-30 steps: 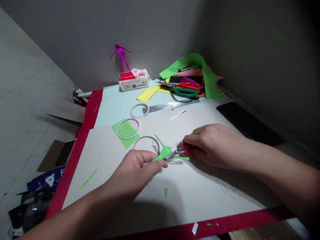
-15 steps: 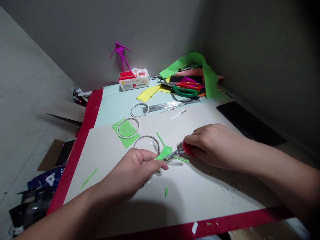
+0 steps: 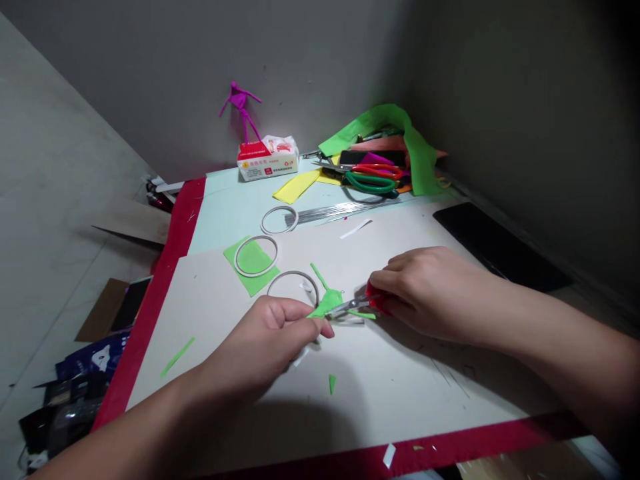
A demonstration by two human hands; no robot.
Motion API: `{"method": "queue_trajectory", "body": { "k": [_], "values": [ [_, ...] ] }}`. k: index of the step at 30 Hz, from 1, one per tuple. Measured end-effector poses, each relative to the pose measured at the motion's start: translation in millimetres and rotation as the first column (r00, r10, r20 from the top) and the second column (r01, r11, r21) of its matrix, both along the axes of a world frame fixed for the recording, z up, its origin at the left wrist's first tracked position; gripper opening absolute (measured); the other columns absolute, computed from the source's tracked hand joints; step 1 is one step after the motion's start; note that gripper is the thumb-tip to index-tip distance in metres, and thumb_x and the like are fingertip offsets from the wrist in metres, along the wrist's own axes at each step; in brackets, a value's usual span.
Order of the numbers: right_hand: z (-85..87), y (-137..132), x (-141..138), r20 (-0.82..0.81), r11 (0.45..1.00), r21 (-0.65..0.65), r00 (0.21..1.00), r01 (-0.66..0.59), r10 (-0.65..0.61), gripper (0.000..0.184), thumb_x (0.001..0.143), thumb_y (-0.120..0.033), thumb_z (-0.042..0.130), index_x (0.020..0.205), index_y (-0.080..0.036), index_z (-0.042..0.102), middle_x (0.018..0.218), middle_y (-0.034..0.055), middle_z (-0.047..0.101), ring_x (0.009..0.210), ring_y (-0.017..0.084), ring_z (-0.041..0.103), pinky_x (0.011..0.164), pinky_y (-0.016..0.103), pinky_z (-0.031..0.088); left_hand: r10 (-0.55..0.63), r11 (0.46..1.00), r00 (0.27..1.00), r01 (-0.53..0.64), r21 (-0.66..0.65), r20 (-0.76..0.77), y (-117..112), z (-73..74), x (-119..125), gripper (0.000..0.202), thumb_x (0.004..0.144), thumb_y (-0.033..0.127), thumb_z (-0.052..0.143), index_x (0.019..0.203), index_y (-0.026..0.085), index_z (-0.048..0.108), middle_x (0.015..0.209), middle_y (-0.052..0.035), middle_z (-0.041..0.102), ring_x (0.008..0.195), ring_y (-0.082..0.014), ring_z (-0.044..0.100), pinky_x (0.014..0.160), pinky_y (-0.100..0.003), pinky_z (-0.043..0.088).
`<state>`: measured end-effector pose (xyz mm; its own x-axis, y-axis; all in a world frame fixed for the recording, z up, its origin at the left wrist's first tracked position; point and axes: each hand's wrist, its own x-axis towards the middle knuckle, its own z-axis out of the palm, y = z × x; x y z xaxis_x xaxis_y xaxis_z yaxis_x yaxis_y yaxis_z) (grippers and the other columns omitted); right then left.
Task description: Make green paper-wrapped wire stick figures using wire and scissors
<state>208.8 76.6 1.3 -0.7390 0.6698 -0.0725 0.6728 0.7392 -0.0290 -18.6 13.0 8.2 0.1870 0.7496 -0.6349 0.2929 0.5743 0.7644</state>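
Between thumb and fingers, my left hand (image 3: pixel 280 331) pinches a small green paper-wrapped wire figure (image 3: pixel 331 301) by one end. Two thin green limbs stick out from its body, one up and one to the right, and a tiny bare wire loop shows at its edge. My right hand (image 3: pixel 425 287) is closed round the red handles of small scissors (image 3: pixel 355 304). Their blades lie against the figure's body close to my left fingertips. What my left fingers cover is hidden. A tape ring (image 3: pixel 300 275) lies just behind my left hand.
Two more tape rings (image 3: pixel 279 219) lie farther back, one on a green paper square (image 3: pixel 257 287). Beyond are silver wires (image 3: pixel 330 212), a yellow strip (image 3: pixel 299 187), green-handled scissors (image 3: pixel 371 183) and a purple figure (image 3: pixel 240 101) on a tissue pack (image 3: pixel 269 163). A black phone-like slab (image 3: pixel 495 243) lies right.
The green figure has shifted very slightly left, with its upper limb tipping a little. The scissor blades have moved slightly against it. Both hands keep their holds.
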Motion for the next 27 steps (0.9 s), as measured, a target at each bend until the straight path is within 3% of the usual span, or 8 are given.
{"method": "queue_trajectory", "body": {
  "k": [27],
  "values": [
    [1.6,-0.2,0.7,-0.009,0.999,0.025,0.999,-0.040,0.040,0.013,0.081,-0.019,0.054,0.072,-0.019,0.063,0.063,0.0040,0.065,0.058,0.016,0.053,0.057,0.029,0.022,0.000,1.000,1.000,0.000,-0.015,-0.026,0.1,1.1,2.6,0.020,0.080,0.030,0.057,0.076,0.015,0.069,0.044,0.0087,0.032,0.043,-0.0072,0.023,0.042,-0.024,0.012]
  ]
}}
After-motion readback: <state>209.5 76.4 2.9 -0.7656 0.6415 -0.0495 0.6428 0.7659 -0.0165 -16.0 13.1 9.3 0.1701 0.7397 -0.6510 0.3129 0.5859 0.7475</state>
